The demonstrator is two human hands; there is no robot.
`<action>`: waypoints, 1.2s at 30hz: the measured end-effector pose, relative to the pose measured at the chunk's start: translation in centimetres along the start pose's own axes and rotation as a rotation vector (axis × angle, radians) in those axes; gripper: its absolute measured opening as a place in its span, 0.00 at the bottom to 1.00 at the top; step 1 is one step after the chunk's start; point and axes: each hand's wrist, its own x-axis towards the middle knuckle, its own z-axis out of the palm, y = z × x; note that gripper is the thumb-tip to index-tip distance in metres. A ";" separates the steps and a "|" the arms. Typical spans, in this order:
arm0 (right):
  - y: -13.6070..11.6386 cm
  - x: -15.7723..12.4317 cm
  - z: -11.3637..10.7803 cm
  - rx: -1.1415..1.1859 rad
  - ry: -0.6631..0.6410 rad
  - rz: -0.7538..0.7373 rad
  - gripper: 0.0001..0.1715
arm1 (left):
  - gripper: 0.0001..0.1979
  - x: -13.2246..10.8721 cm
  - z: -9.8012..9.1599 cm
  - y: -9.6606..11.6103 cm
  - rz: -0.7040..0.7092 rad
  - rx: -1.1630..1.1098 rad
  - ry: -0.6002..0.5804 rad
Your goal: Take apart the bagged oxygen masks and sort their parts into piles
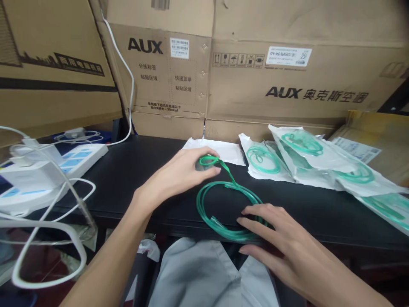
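Note:
A coil of green oxygen tubing (204, 209) lies at the near edge of the black table, with a clear end piece showing inside the ring. From its top, a flat green strip runs up to a small green loop at my left hand (187, 168). That hand's thumb and fingers curl round the small loop, partly hiding it. My right hand (281, 243) rests at the coil's right side, fingers apart. Its fingertips lie over the tubing and its thumb sits by the table edge. Behind the coil is a white paper-backed packet (225, 152).
Several packets of green tubing (262, 160) overlap on the right of the table (153, 157). White power strips (76, 160) with plugs and cables are at left. AUX cardboard boxes (179, 96) wall the back; another carton (377, 132) stands at right.

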 end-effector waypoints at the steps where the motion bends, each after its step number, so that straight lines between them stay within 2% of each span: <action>1: -0.1 -0.3 0.4 -0.017 0.013 -0.008 0.19 | 0.19 0.0 -0.4 -0.1 -0.035 0.007 0.057; 3: 0.0 -0.5 0.8 -0.035 0.065 -0.027 0.18 | 0.21 -0.1 -1.3 -0.5 -0.130 0.035 0.148; 5: 0.2 -0.4 1.0 -0.033 0.112 -0.060 0.17 | 0.23 -0.2 -2.2 -1.3 -0.231 0.084 0.136; 10: 0.8 -0.3 0.9 -0.014 0.115 -0.100 0.12 | 0.30 -0.6 -4.0 -4.2 -0.404 0.268 -0.227; 12: 0.8 -0.4 0.9 -0.008 0.092 -0.085 0.12 | 0.33 -0.8 -4.3 -5.1 -0.447 0.322 -0.268; 13: 0.9 -0.4 0.9 -0.002 0.082 -0.079 0.11 | 0.35 -0.9 -4.4 -5.3 -0.450 0.356 -0.236; 15: 0.9 -0.5 0.8 0.013 0.075 -0.077 0.11 | 0.36 -1.0 -4.2 -5.1 -0.403 0.431 -0.105; 17: 0.9 -0.6 0.8 0.026 0.071 -0.078 0.11 | 0.33 -1.0 -3.3 -4.1 -0.291 0.471 0.015; 19: 0.9 -0.6 0.8 0.026 0.056 -0.063 0.12 | 0.27 -0.8 -1.5 -2.5 -0.143 0.424 0.042; 22: 0.6 -0.7 0.7 -0.011 0.059 -0.027 0.14 | 0.24 -0.4 2.0 0.0 0.050 0.233 -0.093; 24: 0.5 -0.9 0.6 -0.049 0.086 0.003 0.15 | 0.24 -0.3 4.0 1.0 0.084 0.180 -0.192; 26: 0.5 -1.2 0.5 -0.058 0.113 0.040 0.18 | 0.24 -0.4 5.2 1.4 0.075 0.171 -0.229; 28: 0.7 -1.6 0.4 -0.022 0.129 0.058 0.20 | 0.24 -0.5 5.5 1.5 0.042 0.164 -0.228; 31: 1.4 -1.7 0.5 0.074 0.145 0.043 0.21 | 0.25 -0.5 4.8 1.2 -0.004 0.151 -0.223; 36: 3.0 -0.5 -0.4 0.171 0.168 -0.049 0.22 | 0.15 0.2 3.6 0.5 -0.041 0.099 -0.197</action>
